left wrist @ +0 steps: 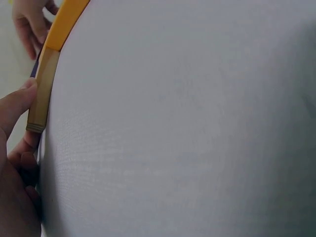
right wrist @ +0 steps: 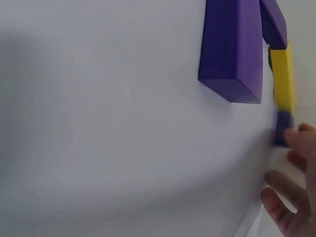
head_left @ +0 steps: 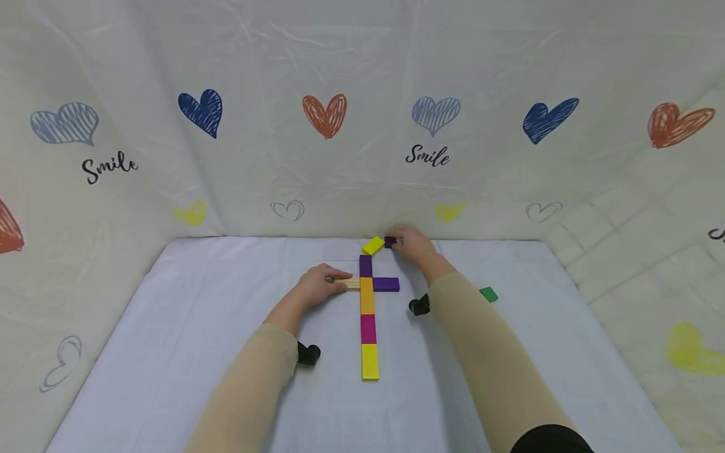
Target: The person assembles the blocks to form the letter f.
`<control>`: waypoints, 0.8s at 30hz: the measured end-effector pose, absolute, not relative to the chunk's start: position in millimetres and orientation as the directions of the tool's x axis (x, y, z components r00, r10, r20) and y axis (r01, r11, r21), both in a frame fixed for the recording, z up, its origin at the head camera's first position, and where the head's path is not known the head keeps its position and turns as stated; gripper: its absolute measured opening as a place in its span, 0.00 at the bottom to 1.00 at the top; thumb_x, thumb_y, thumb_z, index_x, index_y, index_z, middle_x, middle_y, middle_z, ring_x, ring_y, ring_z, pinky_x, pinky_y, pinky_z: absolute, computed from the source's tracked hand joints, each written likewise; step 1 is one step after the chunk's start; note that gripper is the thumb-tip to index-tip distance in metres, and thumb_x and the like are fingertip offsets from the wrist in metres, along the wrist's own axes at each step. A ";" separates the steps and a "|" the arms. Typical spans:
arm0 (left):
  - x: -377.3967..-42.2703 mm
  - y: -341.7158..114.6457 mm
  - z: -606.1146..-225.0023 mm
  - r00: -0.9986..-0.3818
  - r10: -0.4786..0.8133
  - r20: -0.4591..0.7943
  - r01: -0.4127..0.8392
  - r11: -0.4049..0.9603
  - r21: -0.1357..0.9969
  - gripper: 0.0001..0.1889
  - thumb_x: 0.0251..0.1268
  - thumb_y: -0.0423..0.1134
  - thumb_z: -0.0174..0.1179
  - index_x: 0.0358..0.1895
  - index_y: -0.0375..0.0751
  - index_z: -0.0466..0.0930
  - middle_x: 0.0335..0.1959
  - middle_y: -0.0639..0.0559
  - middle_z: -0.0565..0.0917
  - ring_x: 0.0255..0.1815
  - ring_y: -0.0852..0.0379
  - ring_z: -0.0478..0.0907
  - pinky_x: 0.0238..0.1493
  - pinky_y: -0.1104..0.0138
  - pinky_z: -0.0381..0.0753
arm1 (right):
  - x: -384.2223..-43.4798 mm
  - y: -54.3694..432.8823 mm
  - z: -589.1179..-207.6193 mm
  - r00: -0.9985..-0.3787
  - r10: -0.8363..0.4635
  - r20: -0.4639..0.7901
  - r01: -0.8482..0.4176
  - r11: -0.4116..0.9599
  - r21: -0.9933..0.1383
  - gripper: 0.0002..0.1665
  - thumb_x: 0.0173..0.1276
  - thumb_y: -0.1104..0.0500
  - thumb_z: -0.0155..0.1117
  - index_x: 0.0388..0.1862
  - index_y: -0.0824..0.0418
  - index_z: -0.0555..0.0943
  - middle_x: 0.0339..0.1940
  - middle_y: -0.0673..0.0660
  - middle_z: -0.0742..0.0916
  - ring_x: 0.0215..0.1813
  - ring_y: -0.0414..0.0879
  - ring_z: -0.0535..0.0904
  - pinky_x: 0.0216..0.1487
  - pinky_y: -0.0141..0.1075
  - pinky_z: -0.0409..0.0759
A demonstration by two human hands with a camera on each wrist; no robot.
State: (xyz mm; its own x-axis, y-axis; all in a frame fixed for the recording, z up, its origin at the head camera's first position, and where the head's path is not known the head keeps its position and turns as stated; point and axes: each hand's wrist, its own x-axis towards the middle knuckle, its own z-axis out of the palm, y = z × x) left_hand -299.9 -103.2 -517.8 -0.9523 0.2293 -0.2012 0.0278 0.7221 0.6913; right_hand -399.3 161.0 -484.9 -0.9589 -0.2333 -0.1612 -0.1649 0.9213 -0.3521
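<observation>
Coloured blocks lie end to end in a line on the white cloth. From the near end come a yellow block (head_left: 370, 363), a magenta block (head_left: 368, 329), an orange block (head_left: 367, 296) and a purple block (head_left: 365, 265). Beyond them a yellow block (head_left: 373, 245) lies slanted. My right hand (head_left: 415, 245) pinches a dark purple block (head_left: 389, 241) at its right end; the right wrist view blurs that block (right wrist: 283, 128). Left of the line, my left hand (head_left: 318, 286) holds a plain wooden block (left wrist: 43, 94) between thumb and fingers, its end meeting the line. Opposite it, another purple block (head_left: 386, 284) points right.
A green block (head_left: 488, 294) lies apart on the right, partly hidden by my right sleeve (head_left: 481, 333). The white-covered table (head_left: 187, 352) ends at a back wall sheet (head_left: 362, 176) printed with hearts, close behind the slanted yellow block.
</observation>
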 end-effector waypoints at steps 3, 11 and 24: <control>-299.9 -102.4 -516.6 -0.952 0.230 -0.203 0.028 0.723 0.690 0.15 0.67 0.52 0.64 0.56 0.67 0.84 0.58 0.52 0.77 0.61 0.47 0.69 0.65 0.49 0.67 | -398.3 163.9 -485.0 -0.963 -0.228 -0.144 -0.167 0.924 -0.344 0.25 0.76 0.56 0.57 0.70 0.49 0.74 0.70 0.58 0.75 0.71 0.55 0.67 0.72 0.50 0.63; -299.0 -103.2 -516.1 -0.949 0.245 -0.199 0.040 0.721 0.692 0.15 0.68 0.51 0.63 0.57 0.67 0.84 0.60 0.51 0.76 0.63 0.47 0.68 0.67 0.48 0.66 | -390.6 177.9 -478.2 -0.971 -0.221 -0.095 -0.179 0.927 -0.329 0.25 0.75 0.50 0.60 0.69 0.48 0.76 0.68 0.57 0.77 0.71 0.56 0.68 0.71 0.52 0.65; -296.2 -102.0 -511.7 -0.946 0.246 -0.211 0.029 0.714 0.699 0.15 0.68 0.50 0.63 0.57 0.65 0.84 0.61 0.50 0.76 0.63 0.46 0.68 0.68 0.47 0.65 | -351.3 217.6 -459.7 -0.946 -0.318 -0.062 -0.280 0.899 -0.336 0.26 0.71 0.52 0.65 0.67 0.53 0.78 0.60 0.59 0.82 0.57 0.55 0.77 0.59 0.49 0.77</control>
